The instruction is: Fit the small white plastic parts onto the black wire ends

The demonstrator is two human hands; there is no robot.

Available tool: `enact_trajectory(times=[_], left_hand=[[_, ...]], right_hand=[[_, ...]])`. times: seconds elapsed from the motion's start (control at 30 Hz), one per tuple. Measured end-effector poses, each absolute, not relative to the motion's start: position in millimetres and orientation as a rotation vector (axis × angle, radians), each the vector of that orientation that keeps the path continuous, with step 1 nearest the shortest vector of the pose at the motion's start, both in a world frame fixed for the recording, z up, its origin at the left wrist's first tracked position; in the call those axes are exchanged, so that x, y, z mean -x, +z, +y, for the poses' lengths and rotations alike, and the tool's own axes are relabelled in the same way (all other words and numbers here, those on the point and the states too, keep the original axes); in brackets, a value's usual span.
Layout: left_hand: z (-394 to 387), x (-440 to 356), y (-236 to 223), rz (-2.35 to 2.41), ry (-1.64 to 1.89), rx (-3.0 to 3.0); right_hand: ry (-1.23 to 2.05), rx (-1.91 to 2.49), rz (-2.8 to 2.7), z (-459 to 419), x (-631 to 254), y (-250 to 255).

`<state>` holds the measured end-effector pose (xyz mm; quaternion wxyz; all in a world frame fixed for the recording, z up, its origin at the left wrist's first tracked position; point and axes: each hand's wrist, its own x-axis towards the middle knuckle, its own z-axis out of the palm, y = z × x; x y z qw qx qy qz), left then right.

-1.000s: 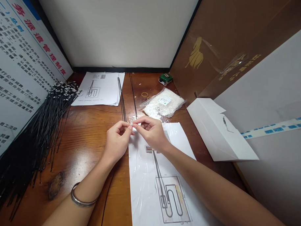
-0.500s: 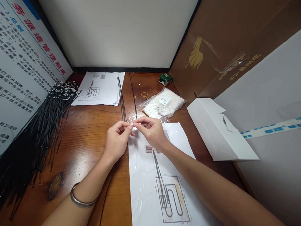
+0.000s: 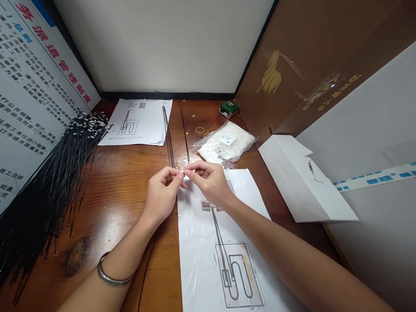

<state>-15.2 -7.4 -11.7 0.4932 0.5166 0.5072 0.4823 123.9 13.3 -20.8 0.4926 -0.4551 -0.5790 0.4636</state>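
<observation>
My left hand [image 3: 165,190] and my right hand [image 3: 209,182] meet at the top of a printed sheet, fingertips pinched together. A tiny whitish piece seems to sit between them, too small and covered to name. Just beyond my left fingers, several thin black cables [image 3: 168,139] run away from me, and their near ends reach my fingers or pass behind them. Another pair of black cables [image 3: 185,135] lies a little to the right. Beneath my right wrist is the sheet in clear plastic, with a wiring drawing [image 3: 239,275].
A clear bag of small white parts [image 3: 228,140] lies beyond my right hand, with a green tape measure [image 3: 229,109] behind it. Bundled black cables [image 3: 63,174] with white ends fill the left side. Papers [image 3: 135,131] lie at the back; a white box [image 3: 301,182] stands right.
</observation>
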Motion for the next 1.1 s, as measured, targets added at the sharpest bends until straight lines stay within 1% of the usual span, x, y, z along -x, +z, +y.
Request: enact_trajectory(times=[0.63,0.83,1.1], left_hand=[[-8.0,14.9,-10.1,1.291,1.149,-1.307],[-6.9,14.7,-10.0,1.302,1.154,-1.315],[-7.4,14.7,-10.1,1.283,1.158,-1.295]], right_hand=[[0.984,1.04,-1.491,11.8,-122.9,-23.2],[0.885,1.032,-1.502,11.6,-121.9,-24.2],[0.976,1.057,-1.463,12.2,-123.5,-22.5]])
